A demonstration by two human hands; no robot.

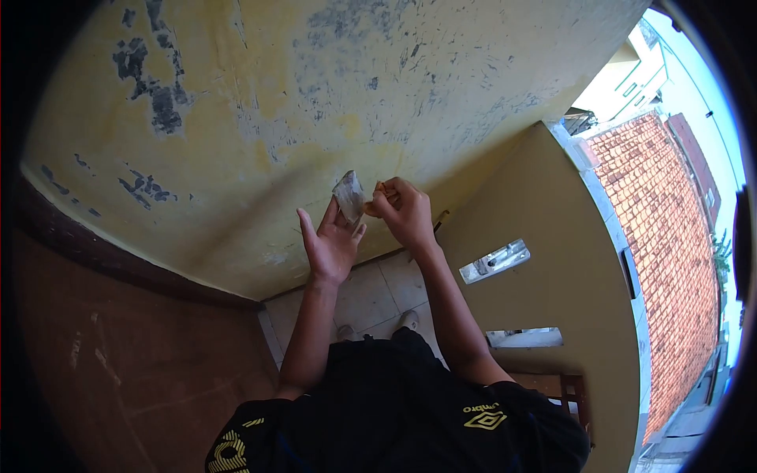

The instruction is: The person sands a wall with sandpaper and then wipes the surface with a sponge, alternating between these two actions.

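My right hand is closed around the brownish handle of a putty knife. Its broad grey blade, whitish with residue, points to the left and overlaps the fingers of my left hand in this view. That left hand is open, palm up, thumb stretched out to the side, its fingertips partly hidden behind the blade. Both hands are held out in front of the yellow wall, where patches of paint have come off and show grey beneath.
A low side wall with two slot openings stands at my right, and a tiled roof lies beyond it. Pale floor tiles are under my feet. At the left is a reddish-brown surface.
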